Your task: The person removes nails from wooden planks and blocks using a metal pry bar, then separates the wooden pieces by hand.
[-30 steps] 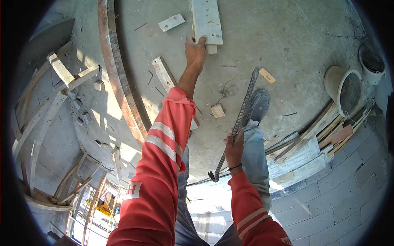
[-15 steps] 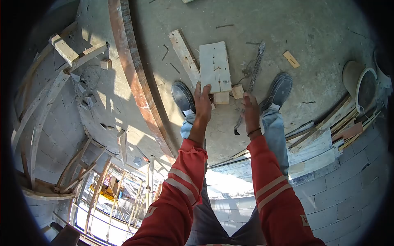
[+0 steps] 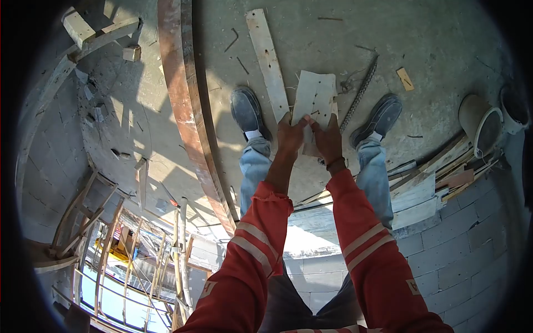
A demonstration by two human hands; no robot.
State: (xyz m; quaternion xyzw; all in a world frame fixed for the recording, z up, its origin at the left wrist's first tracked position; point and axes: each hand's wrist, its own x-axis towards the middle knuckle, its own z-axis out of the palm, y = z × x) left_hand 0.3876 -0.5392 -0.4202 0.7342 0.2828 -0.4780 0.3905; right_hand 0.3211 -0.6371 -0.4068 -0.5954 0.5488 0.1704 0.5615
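Both hands grip the near end of a pale wooden board (image 3: 315, 94) with nail heads or holes in it. My left hand (image 3: 291, 135) is closed on its left edge and my right hand (image 3: 326, 137) on its right, the thumbs close together on top. Beyond my right hand a ribbed steel bar (image 3: 363, 87) lies on the floor, its near end hidden. A narrow wooden plank (image 3: 267, 61) is just left of the board, between it and my left shoe (image 3: 247, 111).
A long rusty beam (image 3: 186, 111) runs along the left. Two buckets (image 3: 476, 125) and a pile of wood strips (image 3: 452, 172) are at the right by a block wall (image 3: 461, 255). A small wood piece (image 3: 405, 79) and loose nails lie on the floor.
My right hand has left the steel bar, which now lies on the floor, and has taken hold of the board. My left hand has drawn the board in between the feet.
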